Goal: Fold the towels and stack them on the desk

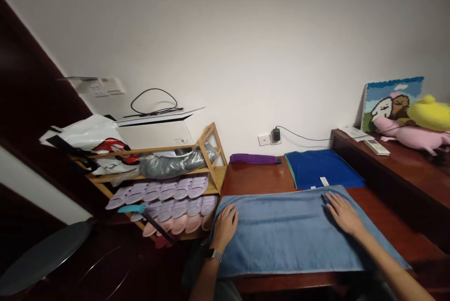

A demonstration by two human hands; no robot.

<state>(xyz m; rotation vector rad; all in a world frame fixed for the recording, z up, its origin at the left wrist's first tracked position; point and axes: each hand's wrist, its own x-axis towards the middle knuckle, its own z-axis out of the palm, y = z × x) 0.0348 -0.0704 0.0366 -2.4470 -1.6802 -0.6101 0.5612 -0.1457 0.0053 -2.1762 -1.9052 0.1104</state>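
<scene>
Against a pale wall, a reddish wooden desk (258, 176) holds a grey-blue cloth (281, 235), its long axis running left to right beneath both palms. The left hand (225, 227) and right hand (343, 213) lie flat, fingers extended, gripping nothing, near opposite ends.

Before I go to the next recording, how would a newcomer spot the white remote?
Find the raised wooden ledge on the right of the table. The remote lies there, between the loose papers and the pink soft toy. Unlike the thin papers, it is a chunky bar with buttons.
</scene>
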